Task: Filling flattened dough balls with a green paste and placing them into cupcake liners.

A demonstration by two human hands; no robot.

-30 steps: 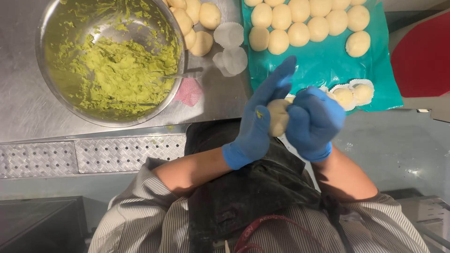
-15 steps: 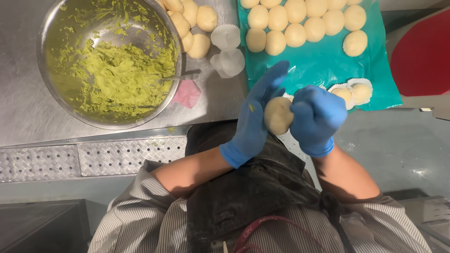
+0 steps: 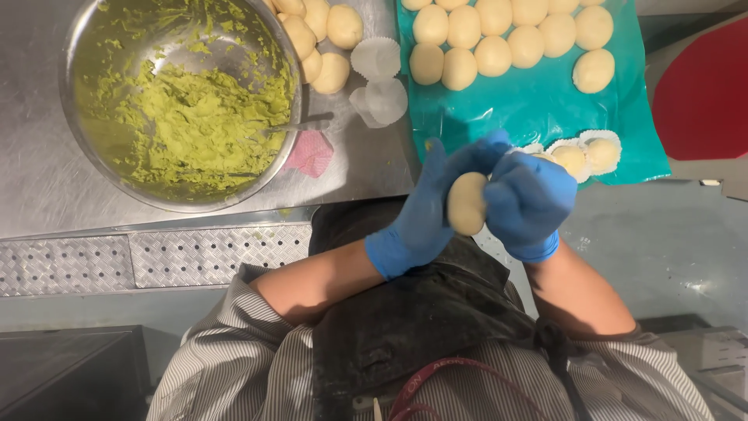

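1. The dough ball (image 3: 467, 203) shows only one face — the rest is covered by the left hand (image 3: 425, 206) and right hand (image 3: 530, 204).
2. The top row of dough balls (image 3: 499, 12) is cut off by the upper edge.
3. The spoon (image 3: 300, 125) bowl is buried in green paste (image 3: 195, 129) — probably a spoon.
4. The red shape (image 3: 705, 97) runs off the right edge.

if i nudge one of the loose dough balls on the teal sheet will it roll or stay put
The dough balls look rounded, so one might roll a little. Their matte surface suggests softness, so it would probably dent and settle. The teal sheet looks smooth, so it could slide.
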